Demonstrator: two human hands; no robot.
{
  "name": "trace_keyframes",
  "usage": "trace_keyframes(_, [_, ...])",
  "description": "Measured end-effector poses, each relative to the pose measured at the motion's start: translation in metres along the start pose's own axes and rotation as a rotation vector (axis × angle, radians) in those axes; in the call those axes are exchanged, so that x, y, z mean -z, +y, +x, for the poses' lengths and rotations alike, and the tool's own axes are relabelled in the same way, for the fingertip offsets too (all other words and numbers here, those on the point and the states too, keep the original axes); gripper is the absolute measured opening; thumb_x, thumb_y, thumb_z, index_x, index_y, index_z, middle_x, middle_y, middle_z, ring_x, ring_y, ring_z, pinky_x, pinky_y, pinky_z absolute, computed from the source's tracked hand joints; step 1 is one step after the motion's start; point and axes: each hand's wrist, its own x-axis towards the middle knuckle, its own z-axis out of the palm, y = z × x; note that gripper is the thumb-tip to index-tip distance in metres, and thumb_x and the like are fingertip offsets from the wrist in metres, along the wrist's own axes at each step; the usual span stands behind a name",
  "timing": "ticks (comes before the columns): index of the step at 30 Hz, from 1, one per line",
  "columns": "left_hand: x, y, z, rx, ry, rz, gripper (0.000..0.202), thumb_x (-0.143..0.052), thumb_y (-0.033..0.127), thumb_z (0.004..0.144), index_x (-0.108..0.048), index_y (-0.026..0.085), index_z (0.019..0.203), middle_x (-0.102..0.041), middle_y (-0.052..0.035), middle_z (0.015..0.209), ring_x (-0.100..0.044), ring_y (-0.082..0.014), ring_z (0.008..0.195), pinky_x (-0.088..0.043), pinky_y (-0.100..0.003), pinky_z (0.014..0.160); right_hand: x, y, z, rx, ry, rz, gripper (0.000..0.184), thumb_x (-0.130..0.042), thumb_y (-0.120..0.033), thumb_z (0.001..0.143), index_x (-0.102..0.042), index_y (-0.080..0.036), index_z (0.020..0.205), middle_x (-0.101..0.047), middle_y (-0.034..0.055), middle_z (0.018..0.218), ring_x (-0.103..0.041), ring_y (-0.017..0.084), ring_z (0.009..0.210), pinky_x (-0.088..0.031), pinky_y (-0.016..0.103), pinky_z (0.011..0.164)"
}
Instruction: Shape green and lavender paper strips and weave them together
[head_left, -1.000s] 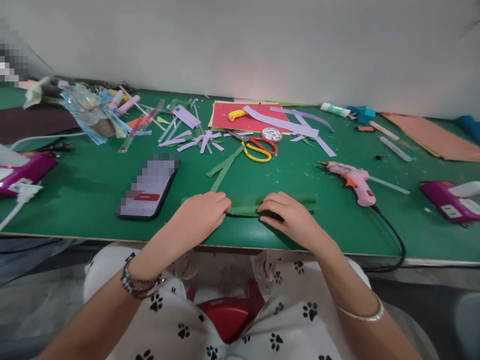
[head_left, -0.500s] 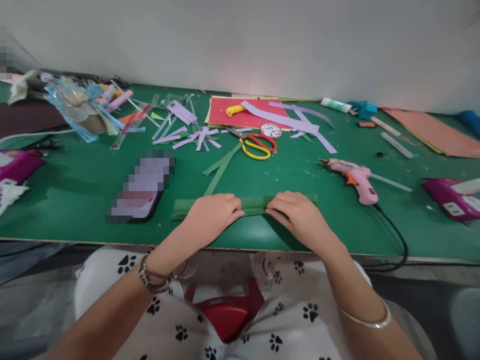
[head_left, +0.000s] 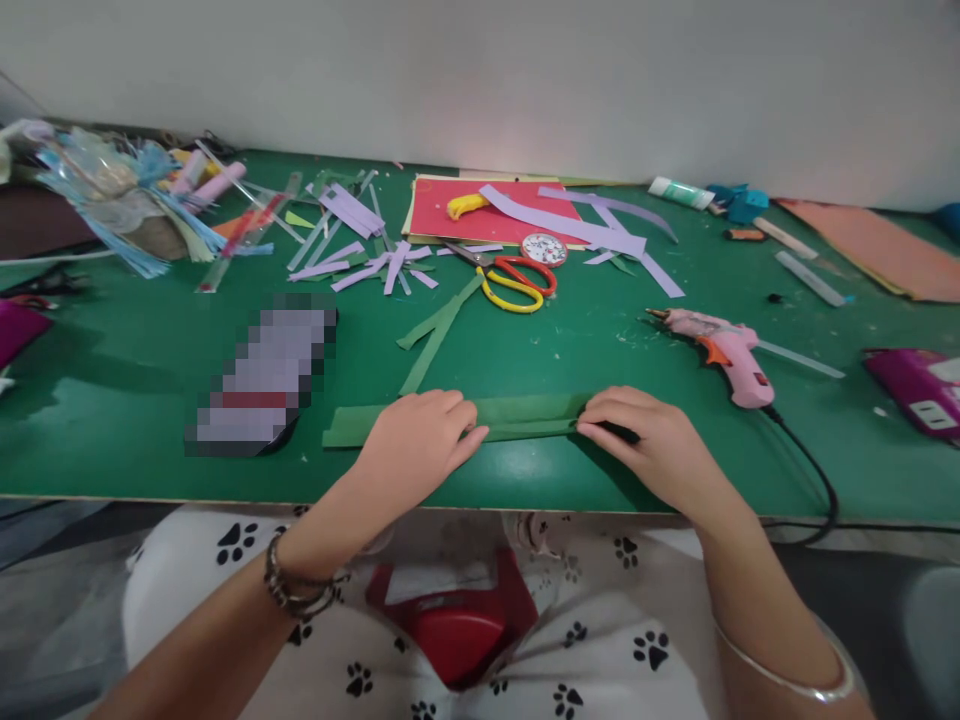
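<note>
A long green paper strip (head_left: 525, 412) with a lengthwise fold lies near the table's front edge. My left hand (head_left: 421, 432) rests across its left half, fingers curled and closed on the near edge. Toward the strip's right end, my right hand (head_left: 637, 432) pinches the folded edge between thumb and fingers. The end under that hand is hidden. Just beyond the strip lie thin green paper pieces (head_left: 433, 345), reaching up to scissors (head_left: 514, 282) with one red and one yellow handle.
A phone (head_left: 262, 375) lies to the left, and a pink glue gun (head_left: 731, 350) with a black cord to the right. Purple paper strips (head_left: 570, 222) lie across red paper (head_left: 435, 210) at the back. A purple power strip (head_left: 915, 390) sits far right.
My right hand has slid rightward along the green strip, so more of the folded edge shows between my hands. My left hand stays near the same spot. The view has shifted slightly.
</note>
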Motion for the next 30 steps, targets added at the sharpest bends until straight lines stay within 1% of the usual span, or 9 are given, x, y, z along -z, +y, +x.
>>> trace_keyframes(2, [0.0,-0.001,0.0,0.004,0.003,-0.037,0.026,-0.044,0.032,0.085,-0.057,0.016,0.068,-0.055,0.0,0.063,-0.052,-0.0139,0.06,-0.03,-0.024,0.051,0.0,0.002,-0.001,0.012,0.027,-0.07,0.023,-0.045,-0.028,0.086,-0.059,-0.018,0.07,-0.062,0.0036,0.071,-0.055,0.014,0.066,-0.041,0.027,0.065])
trace_keyframes(5, [-0.001,-0.003,0.0,0.002,0.011,-0.056,0.027,-0.045,0.032,0.086,-0.057,0.017,0.067,-0.054,0.0003,0.062,-0.051,-0.0137,0.061,-0.03,-0.024,0.051,-0.005,-0.005,-0.001,0.03,0.071,-0.298,0.023,-0.043,-0.025,0.086,-0.059,-0.018,0.07,-0.062,0.004,0.07,-0.052,0.015,0.064,-0.038,0.028,0.062])
trace_keyframes(7, [-0.002,-0.003,0.0,-0.006,0.013,-0.06,0.027,-0.045,0.031,0.085,-0.056,0.016,0.067,-0.054,0.0003,0.062,-0.051,-0.0138,0.06,-0.03,-0.024,0.051,-0.011,-0.015,0.001,0.053,0.086,-0.436,0.023,-0.042,-0.023,0.086,-0.059,-0.018,0.072,-0.063,0.0041,0.071,-0.052,0.015,0.065,-0.036,0.03,0.068])
trace_keyframes(9, [-0.002,-0.004,0.0,-0.014,0.017,-0.066,0.026,-0.045,0.031,0.085,-0.056,0.016,0.066,-0.053,0.0003,0.061,-0.052,-0.0138,0.061,-0.03,-0.025,0.052,-0.018,-0.028,0.004,0.1,0.104,-0.492,0.024,-0.04,-0.022,0.087,-0.06,-0.019,0.074,-0.063,0.0028,0.073,-0.052,0.015,0.067,-0.032,0.035,0.082])
trace_keyframes(10, [-0.002,-0.004,0.0,-0.016,0.022,-0.069,0.026,-0.045,0.031,0.085,-0.056,0.016,0.066,-0.053,0.0003,0.061,-0.052,-0.0138,0.061,-0.031,-0.025,0.052,-0.022,-0.033,0.006,0.117,0.108,-0.486,0.024,-0.04,-0.022,0.087,-0.06,-0.02,0.074,-0.063,0.0014,0.073,-0.051,0.014,0.066,-0.027,0.038,0.088])
trace_keyframes(12, [-0.003,-0.004,0.0,-0.019,0.033,-0.074,0.027,-0.044,0.031,0.086,-0.056,0.016,0.066,-0.053,0.0002,0.061,-0.052,-0.0139,0.061,-0.032,-0.025,0.053,-0.027,-0.042,0.01,0.123,0.092,-0.429,0.025,-0.039,-0.022,0.088,-0.059,-0.02,0.073,-0.063,-0.0008,0.071,-0.051,0.013,0.066,-0.022,0.038,0.093])
trace_keyframes(16, [-0.002,-0.003,-0.002,-0.024,0.047,-0.063,0.027,-0.043,0.03,0.086,-0.055,0.016,0.066,-0.053,-0.0001,0.061,-0.052,-0.0139,0.061,-0.032,-0.025,0.053,-0.032,-0.046,0.018,0.079,0.03,-0.37,0.024,-0.04,-0.021,0.088,-0.058,-0.02,0.071,-0.059,-0.0006,0.069,-0.049,0.014,0.068,-0.027,0.031,0.086])
trace_keyframes(23, [-0.002,-0.012,-0.014,-0.031,0.06,0.013,0.023,-0.045,0.028,0.085,-0.053,0.016,0.068,-0.054,-0.0002,0.064,-0.052,-0.0135,0.06,-0.032,-0.024,0.052,-0.031,-0.041,0.024,0.096,0.018,-0.454,0.025,-0.043,-0.025,0.086,-0.055,-0.019,0.065,-0.057,-0.0014,0.061,-0.046,0.014,0.063,-0.027,0.029,0.08])
trace_keyframes(30, [0.001,-0.019,-0.015,-0.034,0.041,0.003,0.028,-0.04,0.029,0.088,-0.052,0.016,0.066,-0.054,0.0,0.063,-0.051,-0.0115,0.058,-0.03,-0.023,0.051,-0.03,-0.043,0.026,0.094,0.031,-0.493,0.028,-0.042,-0.024,0.088,-0.054,-0.019,0.064,-0.055,-0.002,0.059,-0.046,0.013,0.063,-0.02,0.035,0.082])
